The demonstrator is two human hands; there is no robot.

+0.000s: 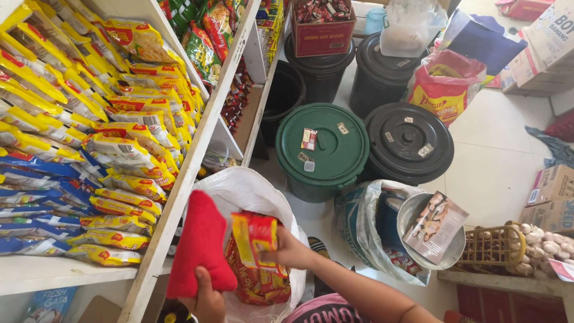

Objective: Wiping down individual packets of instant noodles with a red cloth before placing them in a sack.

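Observation:
My right hand point(291, 250) grips a stack of red and yellow sachet packets point(255, 237), lifted just above a white plastic bag point(251, 190) that holds more of the same red packets point(254, 282). My left hand point(207, 297) holds a red cloth point(200, 242) at the bag's left side, beside the shelf edge. The bag stands open on the floor below me.
A white shelf point(197, 143) at left is packed with yellow, blue and red noodle packets point(128, 152). A green lidded bin point(323, 146) and black bins point(408, 140) stand ahead. A sack with a metal bowl point(418, 239), a garlic basket point(526, 242) and cardboard boxes point(550, 191) lie right.

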